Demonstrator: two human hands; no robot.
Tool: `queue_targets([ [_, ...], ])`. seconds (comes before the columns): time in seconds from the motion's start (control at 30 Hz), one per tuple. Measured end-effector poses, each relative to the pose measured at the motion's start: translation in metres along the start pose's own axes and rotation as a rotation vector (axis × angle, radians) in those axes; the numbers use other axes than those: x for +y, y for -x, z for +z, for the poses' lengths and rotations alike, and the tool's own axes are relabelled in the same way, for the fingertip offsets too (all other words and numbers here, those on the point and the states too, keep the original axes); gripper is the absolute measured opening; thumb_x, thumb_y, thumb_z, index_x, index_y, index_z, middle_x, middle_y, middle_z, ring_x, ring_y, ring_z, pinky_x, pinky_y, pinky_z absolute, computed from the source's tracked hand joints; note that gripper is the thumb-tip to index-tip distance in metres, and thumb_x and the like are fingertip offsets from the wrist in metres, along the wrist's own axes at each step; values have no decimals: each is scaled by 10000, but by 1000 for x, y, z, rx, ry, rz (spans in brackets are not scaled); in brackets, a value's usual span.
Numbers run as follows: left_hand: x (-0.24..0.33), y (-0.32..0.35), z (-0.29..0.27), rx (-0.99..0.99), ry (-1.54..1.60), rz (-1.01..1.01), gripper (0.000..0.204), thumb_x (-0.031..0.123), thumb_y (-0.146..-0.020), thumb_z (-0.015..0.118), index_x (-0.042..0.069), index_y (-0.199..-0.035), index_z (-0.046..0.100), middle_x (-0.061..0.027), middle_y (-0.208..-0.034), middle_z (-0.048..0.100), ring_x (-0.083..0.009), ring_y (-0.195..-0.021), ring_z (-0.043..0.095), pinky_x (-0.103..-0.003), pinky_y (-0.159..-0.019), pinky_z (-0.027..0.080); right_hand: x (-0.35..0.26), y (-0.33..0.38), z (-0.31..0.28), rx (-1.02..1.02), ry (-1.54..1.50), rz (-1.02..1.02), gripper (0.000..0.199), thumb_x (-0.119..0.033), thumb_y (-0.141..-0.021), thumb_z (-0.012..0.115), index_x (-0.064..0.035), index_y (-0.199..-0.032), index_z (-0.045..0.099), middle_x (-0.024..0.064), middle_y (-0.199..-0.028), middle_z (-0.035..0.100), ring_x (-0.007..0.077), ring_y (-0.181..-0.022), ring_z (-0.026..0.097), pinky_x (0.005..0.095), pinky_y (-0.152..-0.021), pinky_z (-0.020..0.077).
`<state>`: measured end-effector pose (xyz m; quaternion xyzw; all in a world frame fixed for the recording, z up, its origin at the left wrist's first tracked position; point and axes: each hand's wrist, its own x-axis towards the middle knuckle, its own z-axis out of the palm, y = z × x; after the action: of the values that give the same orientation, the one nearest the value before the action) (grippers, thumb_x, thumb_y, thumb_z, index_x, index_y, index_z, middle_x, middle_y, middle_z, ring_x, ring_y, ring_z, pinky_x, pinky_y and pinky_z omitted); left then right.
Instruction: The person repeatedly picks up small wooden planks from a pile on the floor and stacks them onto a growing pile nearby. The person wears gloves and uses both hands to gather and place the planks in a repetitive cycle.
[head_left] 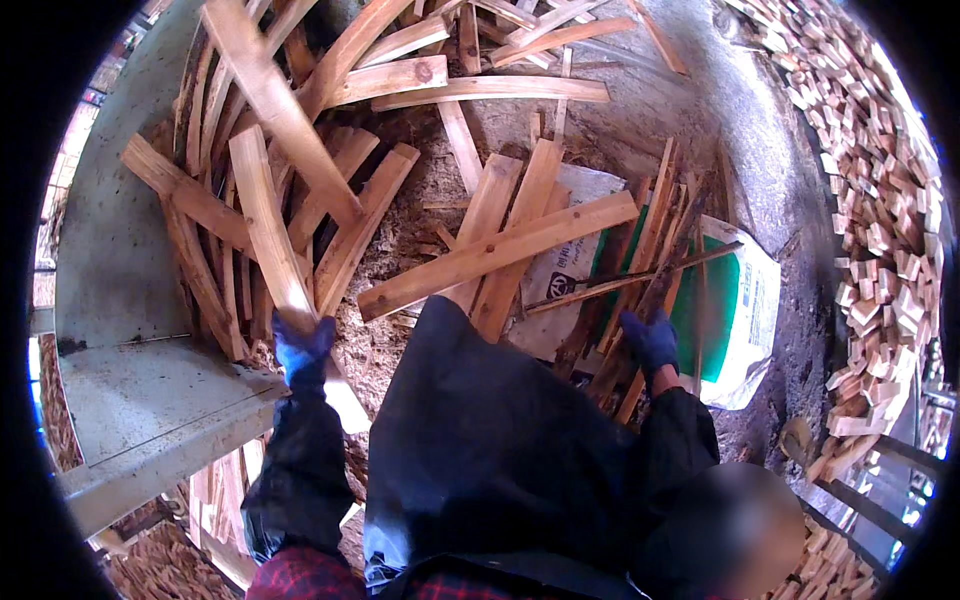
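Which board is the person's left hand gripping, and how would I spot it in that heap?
Start at the grey metal chute on the left; a heap of curved wooden slats leans against it. The pale plank rises out of the blue-gloved left hand, running up and slightly leftward. Unlike its bowed neighbours, it is straight, wider and lies on top.

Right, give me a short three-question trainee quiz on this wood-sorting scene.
1. True or false: both hands wear blue gloves.
2. What does the left hand grip?
A. a long pale plank
B. a hammer
C. a rope
3. What do the dark sticks gripped by the right hand lie over?

Key
1. True.
2. A.
3. A white and green sack, lying flat on the ground.
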<state>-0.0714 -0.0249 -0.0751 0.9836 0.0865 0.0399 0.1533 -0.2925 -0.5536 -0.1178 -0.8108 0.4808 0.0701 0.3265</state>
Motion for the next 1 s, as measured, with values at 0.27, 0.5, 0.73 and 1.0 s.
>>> queue_targets([
  [0.27, 143, 37, 57, -190, 207, 611, 774, 414, -683, 808, 12, -1256, 479, -192, -1133, 600, -365, -1071, 587, -432, -902, 470, -6, 2, -4, -63, -91, -93, 704, -490, -742, 727, -30, -1252, 569, 203, -1157, 652, 353, -1077, 623, 432, -885, 483],
  [0.5, 149, -19, 54, -333, 334, 441, 971, 639, -694, 727, -17, -1352, 445, -263, -1284, 538, -397, -1168, 547, -442, -972, 450, 1, 1, 4, -31, -121, -30, 755, -514, -727, 744, -13, -1257, 549, 209, -1155, 649, 360, -1072, 622, 444, -879, 484],
  [0.73, 239, -98, 104, -308, 134, 198, 1033, 569, -637, 763, 43, -1417, 337, -229, -1304, 516, -410, -1183, 525, -474, -973, 451, -2, -14, 8, -11, 63, 5, 756, -554, -734, 706, 4, -1224, 559, 224, -1146, 648, 370, -1085, 613, 439, -895, 477],
  [1.0, 177, -56, 51, -413, 581, 294, 581, 298, -635, 777, 48, -1106, 545, -219, -1014, 628, -370, -957, 610, -478, -806, 491, -32, 0, -3, 11, 97, 91, 712, -554, -752, 672, 2, -1188, 586, 221, -1119, 659, 375, -1067, 619, 447, -894, 475],
])
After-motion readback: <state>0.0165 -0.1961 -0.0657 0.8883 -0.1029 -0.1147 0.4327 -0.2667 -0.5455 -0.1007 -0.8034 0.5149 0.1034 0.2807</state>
